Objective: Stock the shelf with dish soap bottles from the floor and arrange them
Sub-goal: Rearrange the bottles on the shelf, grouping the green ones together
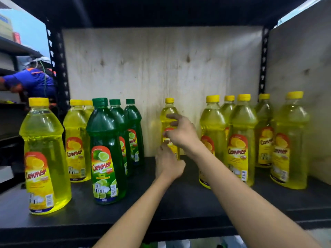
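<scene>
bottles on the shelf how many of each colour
yellow bottles: 9, counting the middle bottle that the right hand grips
green bottles: 3
total: 12

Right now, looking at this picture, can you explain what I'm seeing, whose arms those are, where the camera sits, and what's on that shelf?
No machine here: one camera worn on a person's head looks forward and down at their own bare arms. The left hand and right hand both reach a yellow bottle standing at the back of the black shelf; blur hides whether either grips it. Three green bottles stand to its left, and other yellow bottles on both sides. Plywood lines the back.
</scene>
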Tool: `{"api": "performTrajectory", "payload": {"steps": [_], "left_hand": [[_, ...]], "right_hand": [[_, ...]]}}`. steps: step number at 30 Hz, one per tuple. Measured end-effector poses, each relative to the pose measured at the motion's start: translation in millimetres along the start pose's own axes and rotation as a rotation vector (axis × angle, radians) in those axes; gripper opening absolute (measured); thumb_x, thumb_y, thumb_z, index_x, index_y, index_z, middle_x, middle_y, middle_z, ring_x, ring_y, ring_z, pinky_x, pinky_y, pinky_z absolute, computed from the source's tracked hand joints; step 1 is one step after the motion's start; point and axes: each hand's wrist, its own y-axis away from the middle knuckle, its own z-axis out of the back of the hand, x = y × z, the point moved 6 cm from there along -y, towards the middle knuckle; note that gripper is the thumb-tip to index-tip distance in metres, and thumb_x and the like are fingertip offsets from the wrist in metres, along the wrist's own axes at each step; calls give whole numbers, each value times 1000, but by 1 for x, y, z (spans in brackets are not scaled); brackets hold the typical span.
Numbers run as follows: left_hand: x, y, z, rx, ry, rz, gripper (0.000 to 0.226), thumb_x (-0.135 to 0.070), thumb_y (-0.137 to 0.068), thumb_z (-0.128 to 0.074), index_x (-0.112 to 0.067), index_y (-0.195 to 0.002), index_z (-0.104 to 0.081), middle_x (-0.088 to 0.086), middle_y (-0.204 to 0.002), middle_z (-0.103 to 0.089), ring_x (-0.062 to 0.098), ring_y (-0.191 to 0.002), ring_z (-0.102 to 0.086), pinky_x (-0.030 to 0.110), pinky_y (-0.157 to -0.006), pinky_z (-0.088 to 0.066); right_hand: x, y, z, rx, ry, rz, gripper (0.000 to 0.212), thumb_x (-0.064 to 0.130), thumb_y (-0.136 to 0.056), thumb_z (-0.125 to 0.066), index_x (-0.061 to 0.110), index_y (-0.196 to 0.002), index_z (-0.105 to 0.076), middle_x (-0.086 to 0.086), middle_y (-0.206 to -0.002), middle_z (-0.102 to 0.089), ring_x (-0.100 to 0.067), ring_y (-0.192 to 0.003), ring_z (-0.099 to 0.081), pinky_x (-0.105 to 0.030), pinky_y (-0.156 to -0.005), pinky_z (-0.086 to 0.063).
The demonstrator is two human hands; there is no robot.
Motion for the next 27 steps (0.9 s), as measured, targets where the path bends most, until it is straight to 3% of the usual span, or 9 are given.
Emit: {"api": "performTrajectory", "payload": {"steps": [3, 5, 7, 9, 11, 15, 17, 22, 27], "left_hand": [[-28, 22, 2, 151, 267, -122, 50, -7, -79, -67, -9, -128, -56, 6, -121, -66, 26, -115, -61, 32, -96, -50], [-44, 41, -13, 421, 466, -116, 77, -11, -71, -82, -14, -139, -48, -3, -125, -65, 15, -116, -62, 26, -99, -50], [-48, 48, -25, 497, 483, -67, 112, -27, -62, -93, -20, -154, -29, -8, -143, -54, 12, -131, -53, 32, -112, -44], [-46, 49, -30, 497, 464, 3, 127, -40, -60, -95, -24, -159, -17, -10, -148, -47, 11, -137, -47, 29, -114, -39], [-44, 47, -35, 502, 467, 29, 110, -43, -61, -94, -25, -152, -34, -10, -139, -59, 11, -127, -58, 31, -110, -45], [-40, 45, -35, 405, 387, 18, 78, -50, -64, -91, -29, -128, -54, -16, -108, -69, 9, -104, -67, 30, -96, -55], [-36, 45, -31, 303, 349, 21, 79, -51, -66, -89, -27, -131, -51, -13, -112, -66, 13, -107, -64, 25, -90, -51], [-11, 34, -12, 95, 216, 101, 80, -47, -72, -85, -16, -134, -44, 7, -130, -60, 31, -123, -58, 46, -104, -48], [21, 17, 6, -8, 134, 245, 88, -44, -74, -85, -10, -140, -38, 16, -135, -53, 37, -128, -53, 46, -105, -44]], "right_hand": [[26, 52, 57, -240, 110, 238, 29, 9, -78, -69, 28, -99, -75, 7, -94, -75, -13, -82, -72, -34, -80, -59], [28, 80, 100, -516, 220, 269, 31, 15, -78, -72, 28, -107, -68, 3, -99, -69, -18, -89, -66, -34, -81, -54], [11, 91, 124, -601, 280, 137, 54, 23, -76, -79, 24, -124, -57, -8, -116, -59, -29, -108, -57, -38, -92, -47], [-13, 83, 125, -426, 254, -65, 78, 30, -74, -85, 21, -139, -44, -14, -130, -54, -36, -121, -53, -45, -101, -45], [-29, 76, 116, -282, 230, -161, 90, 34, -74, -87, 15, -147, -37, -17, -136, -56, -37, -127, -52, -48, -104, -46], [-39, 63, 113, -295, 260, -144, 79, 27, -77, -85, 14, -145, -46, -15, -129, -66, -36, -121, -61, -49, -100, -51], [-45, 54, 106, -252, 185, -170, 75, 25, -78, -85, 16, -143, -50, -14, -128, -68, -33, -119, -63, -48, -99, -53], [-55, 18, 60, -90, -4, -198, 65, 15, -83, -81, 12, -141, -53, -11, -127, -68, -28, -115, -65, -45, -95, -56], [-59, -16, 5, 76, -159, -220, 61, 7, -87, -75, 11, -143, -52, -9, -131, -65, -26, -116, -64, -47, -99, -55]]}}
